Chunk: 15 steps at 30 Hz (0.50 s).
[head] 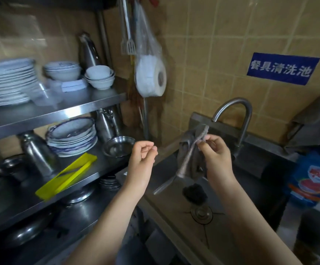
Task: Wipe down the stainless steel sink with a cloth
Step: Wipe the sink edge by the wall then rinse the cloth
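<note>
A grey cloth [188, 152] hangs over the stainless steel sink [176, 213], pinched at its top edge by my right hand [215, 152]. The cloth droops below the curved faucet [239, 115]. My left hand [143, 155] is raised to the left of the cloth, fingers curled shut, holding nothing and not touching the cloth. In the basin lie a dark scouring pad [194, 193] and the round drain [202, 214].
Steel shelves [90, 104] at left carry stacked plates [8, 81], bowls [99, 76], a metal bowl [119, 146] and a yellow slicer [67, 175]. A paper roll [151, 77] hangs on the tiled wall. A blue detergent bottle [312, 180] stands right of the sink.
</note>
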Tool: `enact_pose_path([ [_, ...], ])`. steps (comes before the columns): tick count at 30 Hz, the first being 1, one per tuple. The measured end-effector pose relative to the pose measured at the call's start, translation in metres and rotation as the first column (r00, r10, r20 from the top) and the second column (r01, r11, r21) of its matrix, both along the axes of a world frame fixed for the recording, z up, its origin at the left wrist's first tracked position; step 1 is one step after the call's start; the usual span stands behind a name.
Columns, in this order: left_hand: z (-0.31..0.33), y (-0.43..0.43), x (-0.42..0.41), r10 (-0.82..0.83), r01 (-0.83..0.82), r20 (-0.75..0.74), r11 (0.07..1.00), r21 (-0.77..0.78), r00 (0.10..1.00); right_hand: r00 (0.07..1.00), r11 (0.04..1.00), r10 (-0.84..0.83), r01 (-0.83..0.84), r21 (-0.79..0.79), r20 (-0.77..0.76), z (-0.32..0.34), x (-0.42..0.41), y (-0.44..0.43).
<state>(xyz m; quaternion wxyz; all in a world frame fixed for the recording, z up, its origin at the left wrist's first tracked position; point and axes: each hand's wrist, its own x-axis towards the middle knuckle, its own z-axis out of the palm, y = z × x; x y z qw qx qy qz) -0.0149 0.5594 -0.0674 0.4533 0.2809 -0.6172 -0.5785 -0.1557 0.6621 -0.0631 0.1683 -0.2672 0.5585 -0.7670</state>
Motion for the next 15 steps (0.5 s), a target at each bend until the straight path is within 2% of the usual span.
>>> enact_pose_path([
  [8,0.024,-0.037,0.046,0.181,-0.182,-0.022,0.982,-0.052,0.983,0.987,0.987,0.143,-0.136,-0.091,0.076,0.017,0.027,-0.061],
  [15,0.037,-0.099,0.085,0.25,-0.252,-0.077,0.968,-0.019,0.965,0.971,0.969,0.235,-0.232,-0.081,0.041,0.032,0.064,-0.136],
])
